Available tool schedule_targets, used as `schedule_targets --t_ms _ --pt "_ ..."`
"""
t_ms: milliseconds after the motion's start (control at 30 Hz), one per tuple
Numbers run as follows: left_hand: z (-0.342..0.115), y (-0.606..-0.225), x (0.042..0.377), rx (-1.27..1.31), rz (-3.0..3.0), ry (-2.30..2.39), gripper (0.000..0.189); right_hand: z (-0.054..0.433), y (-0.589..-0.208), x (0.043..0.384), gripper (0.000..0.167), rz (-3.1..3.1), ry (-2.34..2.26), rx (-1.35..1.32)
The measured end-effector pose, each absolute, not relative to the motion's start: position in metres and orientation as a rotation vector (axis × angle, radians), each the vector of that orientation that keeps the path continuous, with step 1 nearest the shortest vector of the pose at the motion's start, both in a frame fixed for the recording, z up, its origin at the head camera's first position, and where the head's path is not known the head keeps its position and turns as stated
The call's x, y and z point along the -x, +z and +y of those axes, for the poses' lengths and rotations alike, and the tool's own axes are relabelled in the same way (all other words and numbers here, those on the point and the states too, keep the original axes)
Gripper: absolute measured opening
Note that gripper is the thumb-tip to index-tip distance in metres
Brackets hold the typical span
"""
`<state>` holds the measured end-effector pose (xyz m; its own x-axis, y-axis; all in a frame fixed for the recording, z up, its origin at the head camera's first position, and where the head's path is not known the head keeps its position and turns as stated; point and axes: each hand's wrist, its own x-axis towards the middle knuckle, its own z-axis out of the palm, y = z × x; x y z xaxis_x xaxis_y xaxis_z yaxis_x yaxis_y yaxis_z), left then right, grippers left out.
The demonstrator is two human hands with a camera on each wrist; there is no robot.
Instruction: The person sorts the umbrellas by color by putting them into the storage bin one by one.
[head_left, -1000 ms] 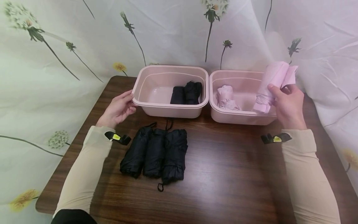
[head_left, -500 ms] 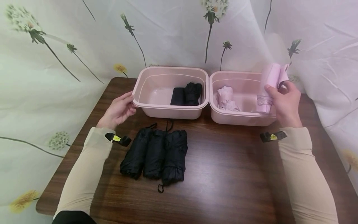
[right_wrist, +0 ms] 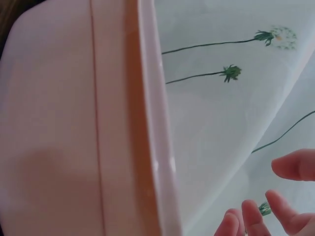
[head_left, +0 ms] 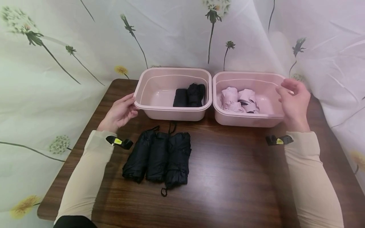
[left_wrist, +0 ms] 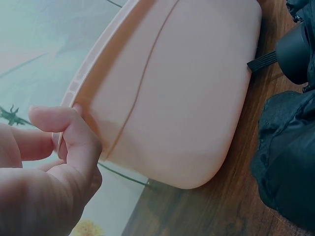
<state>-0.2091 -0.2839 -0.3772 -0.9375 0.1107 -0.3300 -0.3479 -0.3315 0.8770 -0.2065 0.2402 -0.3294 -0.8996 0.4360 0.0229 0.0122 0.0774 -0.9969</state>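
Observation:
My left hand (head_left: pixel 121 112) pinches the rim of the left pink plastic basin (head_left: pixel 174 114); the left wrist view shows thumb and fingers about that rim (left_wrist: pixel 83 73). Two black folded umbrellas (head_left: pixel 195 95) lie at the right end inside it. My right hand (head_left: pixel 295 99) holds nothing, its thumb and fingers apart at the right end of the other pink basin (head_left: pixel 245 120). In that basin, two pink folded umbrellas (head_left: pixel 248 98) lie side by side toward the left.
Three black folded umbrellas (head_left: pixel 158 158) lie in a row on the brown wooden table (head_left: pixel 228 177), in front of the left basin. Their wrist straps stick out. A flower-print cloth (head_left: pixel 176 31) hangs right behind both basins.
My right hand has let go of a pink umbrella, which now lies in the right basin beside the other pink one. My left hand has stayed on its rim.

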Motion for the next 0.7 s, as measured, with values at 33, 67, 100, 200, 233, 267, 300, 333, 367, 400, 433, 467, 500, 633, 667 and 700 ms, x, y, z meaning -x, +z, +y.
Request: schedule_targets --t_ms 33,67,100,200,233,267,300,333,367,400,433,467,500,633,667,700 --pt "-0.284 -0.377 0.209 0.308 1.62 2.335 0.052 0.239 -0.329 0.206 0.02 -2.041 1.894 0.44" --pt "-0.284 -0.377 0.209 0.311 1.623 2.333 0.052 0.238 -0.328 0.204 0.02 -2.029 1.911 0.433" --pt "-0.284 -0.377 0.209 0.313 1.624 2.333 0.051 0.237 -0.328 0.203 0.019 -2.018 1.924 0.425" --pt "-0.283 -0.376 0.208 0.306 1.606 2.34 0.052 0.234 -0.325 0.199 0.019 -1.959 1.99 0.376" --pt "-0.283 -0.376 0.208 0.306 1.601 2.344 0.052 0.233 -0.323 0.197 0.02 -1.942 2.007 0.358" --pt "-0.283 -0.375 0.208 0.304 1.598 2.344 0.052 0.231 -0.321 0.194 0.02 -1.926 2.023 0.338" --pt "-0.283 -0.375 0.208 0.301 1.596 2.345 0.052 0.229 -0.319 0.192 0.021 -1.906 2.038 0.316" --pt "-0.283 -0.375 0.208 0.3 1.596 2.344 0.052 0.227 -0.317 0.189 0.021 -1.876 2.056 0.29" --pt "-0.283 -0.375 0.208 0.303 1.612 2.336 0.052 0.224 -0.314 0.186 0.021 -1.856 2.062 0.263" --pt "-0.283 -0.375 0.207 0.3 1.602 2.341 0.052 0.221 -0.312 0.183 0.021 -1.832 2.074 0.231" --pt "-0.283 -0.375 0.207 0.304 1.604 2.342 0.052 0.218 -0.309 0.18 0.021 -1.806 2.087 0.196" --pt "-0.283 -0.375 0.207 0.303 1.607 2.341 0.052 0.214 -0.306 0.176 0.021 -1.777 2.101 0.161" --pt "-0.283 -0.375 0.207 0.302 1.61 2.34 0.052 0.211 -0.302 0.173 0.021 -1.746 2.116 0.126" --pt "-0.282 -0.375 0.207 0.309 1.644 2.327 0.051 0.197 -0.29 0.156 0.022 -1.676 2.145 -0.005" --pt "-0.282 -0.375 0.207 0.308 1.648 2.325 0.052 0.194 -0.287 0.151 0.023 -1.668 2.143 -0.034" --pt "-0.282 -0.375 0.206 0.31 1.652 2.323 0.052 0.19 -0.285 0.147 0.023 -1.656 2.143 -0.066"
